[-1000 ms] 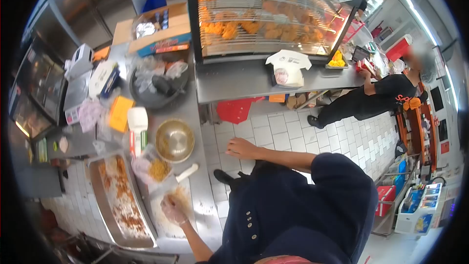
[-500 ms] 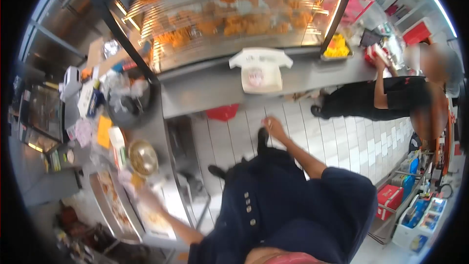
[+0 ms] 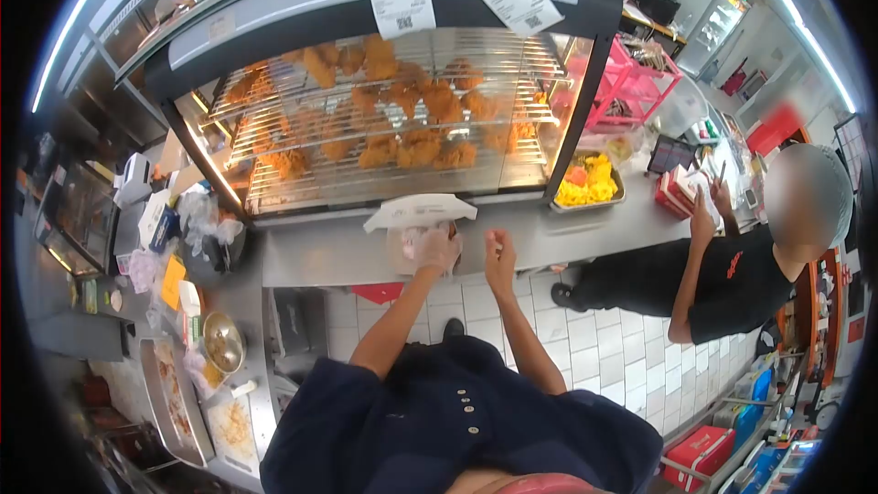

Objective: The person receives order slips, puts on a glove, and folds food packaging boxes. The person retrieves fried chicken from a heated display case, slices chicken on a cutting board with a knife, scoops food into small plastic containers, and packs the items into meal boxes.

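An open white cardboard box point(image 3: 402, 261) with its lid raised sits at the front edge of the steel counter. My left hand point(image 3: 439, 250), in a clear plastic glove, reaches into the right side of the box. Its fingers are bent round something brownish that I cannot make out. Just right of the box, apart from it, my bare right hand point(image 3: 499, 263) is raised with its fingers curled together. Whether anything small is between those fingertips is not visible.
Behind the box stands a heated glass cabinet point(image 3: 393, 128) with fried pieces on racks. A tray of yellow packets point(image 3: 590, 181) is to its right. A co-worker point(image 3: 741, 284) stands at right holding papers. A metal bowl point(image 3: 223, 343) and long tray point(image 3: 174, 402) are on the left counter.
My left hand has moved from the left counter, near the bowl and tray, to the box. My right hand has come up beside the box. The view has tilted up.
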`<state>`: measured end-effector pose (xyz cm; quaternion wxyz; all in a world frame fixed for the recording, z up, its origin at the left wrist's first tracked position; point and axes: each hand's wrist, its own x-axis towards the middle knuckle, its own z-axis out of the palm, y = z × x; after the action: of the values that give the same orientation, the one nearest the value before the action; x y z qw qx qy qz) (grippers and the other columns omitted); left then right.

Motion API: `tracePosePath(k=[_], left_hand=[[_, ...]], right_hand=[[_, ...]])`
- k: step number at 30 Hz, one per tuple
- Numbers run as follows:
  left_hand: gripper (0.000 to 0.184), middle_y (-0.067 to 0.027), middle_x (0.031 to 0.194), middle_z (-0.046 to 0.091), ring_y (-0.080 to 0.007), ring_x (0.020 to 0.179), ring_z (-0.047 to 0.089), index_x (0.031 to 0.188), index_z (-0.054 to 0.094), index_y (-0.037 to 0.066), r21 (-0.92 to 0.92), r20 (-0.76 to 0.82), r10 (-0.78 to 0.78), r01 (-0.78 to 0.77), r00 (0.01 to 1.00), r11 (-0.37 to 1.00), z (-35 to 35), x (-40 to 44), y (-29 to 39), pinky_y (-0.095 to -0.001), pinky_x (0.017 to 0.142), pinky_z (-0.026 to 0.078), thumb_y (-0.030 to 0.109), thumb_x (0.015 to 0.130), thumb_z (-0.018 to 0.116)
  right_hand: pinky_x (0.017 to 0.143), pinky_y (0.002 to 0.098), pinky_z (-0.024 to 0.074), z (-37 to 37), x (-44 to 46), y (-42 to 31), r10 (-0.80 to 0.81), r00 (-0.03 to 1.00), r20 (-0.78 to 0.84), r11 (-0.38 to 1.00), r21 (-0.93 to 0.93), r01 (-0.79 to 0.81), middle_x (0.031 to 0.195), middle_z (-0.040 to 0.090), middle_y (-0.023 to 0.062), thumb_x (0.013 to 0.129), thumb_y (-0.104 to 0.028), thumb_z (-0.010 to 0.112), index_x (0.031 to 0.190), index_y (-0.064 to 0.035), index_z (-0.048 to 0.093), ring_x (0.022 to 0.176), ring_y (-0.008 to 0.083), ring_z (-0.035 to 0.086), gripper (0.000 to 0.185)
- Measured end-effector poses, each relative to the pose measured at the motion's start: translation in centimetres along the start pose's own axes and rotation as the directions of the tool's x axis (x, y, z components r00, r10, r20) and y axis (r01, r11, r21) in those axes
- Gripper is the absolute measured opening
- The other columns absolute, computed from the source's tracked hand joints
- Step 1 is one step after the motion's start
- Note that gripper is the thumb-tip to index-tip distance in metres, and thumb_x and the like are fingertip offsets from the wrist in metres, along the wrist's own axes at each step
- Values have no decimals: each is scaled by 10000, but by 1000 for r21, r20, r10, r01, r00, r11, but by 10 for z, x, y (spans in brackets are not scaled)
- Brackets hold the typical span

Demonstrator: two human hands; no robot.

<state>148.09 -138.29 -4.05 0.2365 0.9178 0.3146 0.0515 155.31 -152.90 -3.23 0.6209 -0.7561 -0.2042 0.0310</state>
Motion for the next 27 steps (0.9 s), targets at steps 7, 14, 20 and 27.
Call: tracePosePath(k=[7,14,20,27], left_hand=[[331,-161,1196,628,-359,1222,513,1208,616,91,-187,-377,84,-164,923,968,-14,-26,-60,-441,1045,409,222,912,542],[304,-165,1180,649,-324,1206,550,1211,655,122,-190,-340,-301,248,891,950,-59,-54,-109,-398,991,441,266,961,559],[344,-198,1065,705,-373,966,674,1119,692,58,-351,-347,-243,115,906,929,-8,-46,-136,-462,848,511,342,953,593],[442,-147,1222,661,-391,1166,576,1283,598,47,78,-395,54,-25,917,997,155,-22,-214,-511,1047,401,263,897,602]], right_hand=[[950,415,420,-50,215,-237,-795,566,-220,597,-451,664,1241,586,173,906,-199,713,1265,8,543,1070,317,575,448],[720,260,442,-36,274,-305,-584,780,-225,795,36,606,848,593,55,801,-131,825,910,-25,535,776,117,549,327],[816,359,441,27,84,-144,-802,597,-19,595,62,801,877,622,44,736,-25,750,805,-110,581,843,221,584,201],[978,461,362,43,-4,25,-603,631,488,569,-292,769,1138,621,66,751,-152,744,832,-120,624,1145,293,520,148]])
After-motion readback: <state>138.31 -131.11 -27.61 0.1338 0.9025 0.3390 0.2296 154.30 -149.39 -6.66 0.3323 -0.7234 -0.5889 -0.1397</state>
